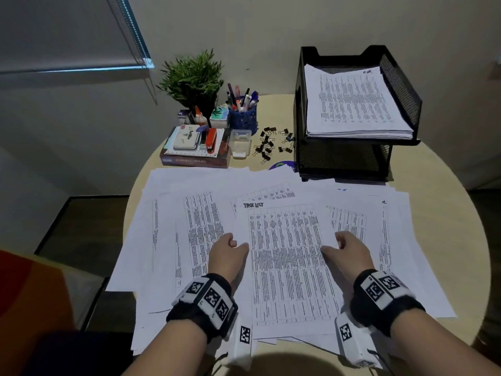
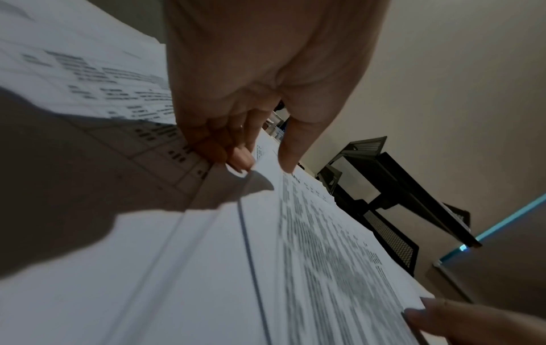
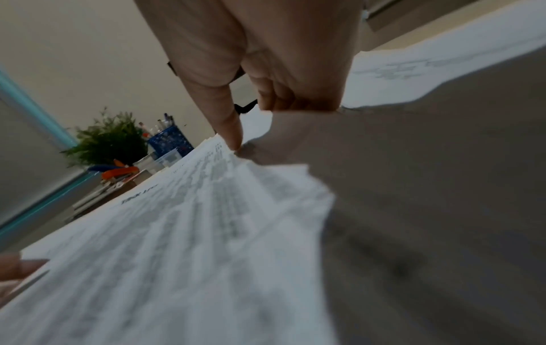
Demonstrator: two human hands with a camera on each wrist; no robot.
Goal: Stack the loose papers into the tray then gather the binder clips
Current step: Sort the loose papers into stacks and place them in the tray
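Note:
Loose printed papers (image 1: 195,226) lie fanned over the round table. On top in the middle is a "Task list" sheet (image 1: 287,261). My left hand (image 1: 238,244) pinches its left edge, thumb on top and fingers curled at the edge (image 2: 263,167). My right hand (image 1: 332,246) pinches the right edge the same way (image 3: 260,126). How many sheets are in the pinch is not visible. The black mesh tray (image 1: 401,85) stands at the back right, with a paper stack (image 1: 352,104) in its top tier. Several black binder clips (image 1: 267,147) lie scattered to the left of the tray.
Along the back stand a potted plant (image 1: 192,77), a blue pen cup (image 1: 244,118), a clear plastic box (image 1: 240,143), and a book (image 1: 195,158) carrying an ink pad and a red stapler (image 1: 211,141). The table's rim (image 1: 461,213) curves round on the right.

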